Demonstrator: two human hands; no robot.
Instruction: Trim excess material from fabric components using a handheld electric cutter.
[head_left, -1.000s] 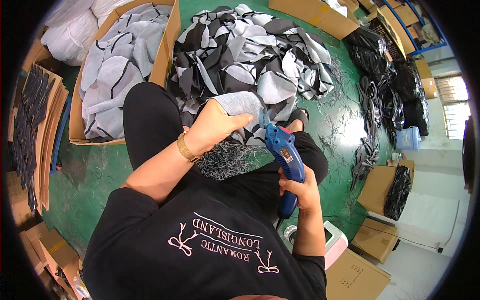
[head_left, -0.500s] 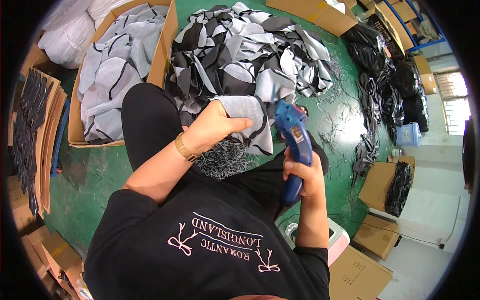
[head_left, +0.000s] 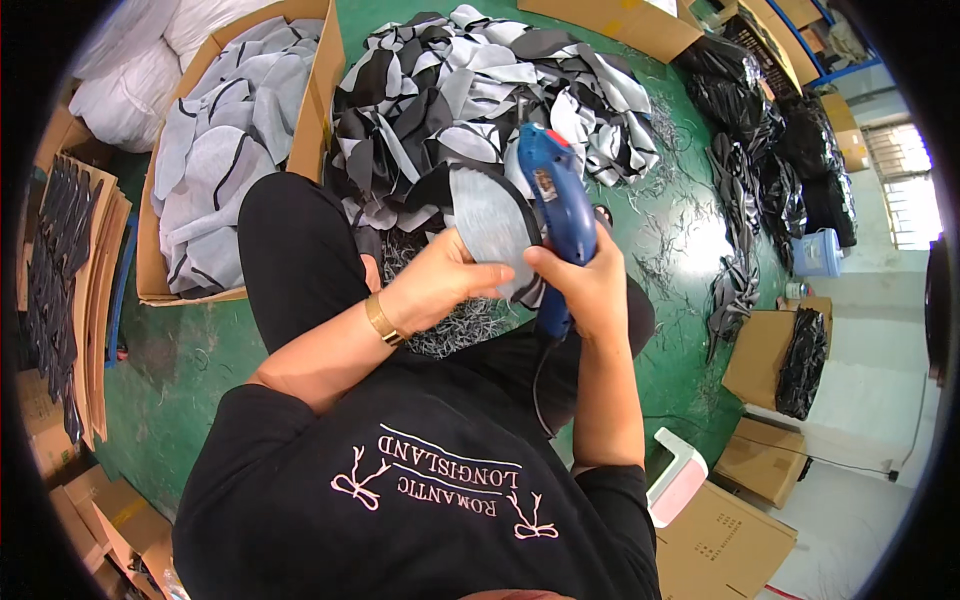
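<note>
Trimming a grey fabric piece with a handheld blue cutter

The left hand (head_left: 440,285) pinches a grey fabric piece (head_left: 492,225) upright over the lap, fingers pressed on its lower edge; the right hand (head_left: 585,285) is wrapped tight round the blue electric trimmer (head_left: 552,205), just at the piece's three o'clock. It looks like mid-trim work: the tool's tip likely needs bringing onto the edge. At twelve o'clock lies a heap of black-and-grey pieces (head_left: 470,90); at ten, a cardboard box (head_left: 318,110) of grey ones.

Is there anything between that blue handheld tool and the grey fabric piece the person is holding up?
Nothing visible. The left hand holds the grey fabric piece up beside the blue tool, gripped in the right hand; the tool's body lies right along the piece's edge.
</note>
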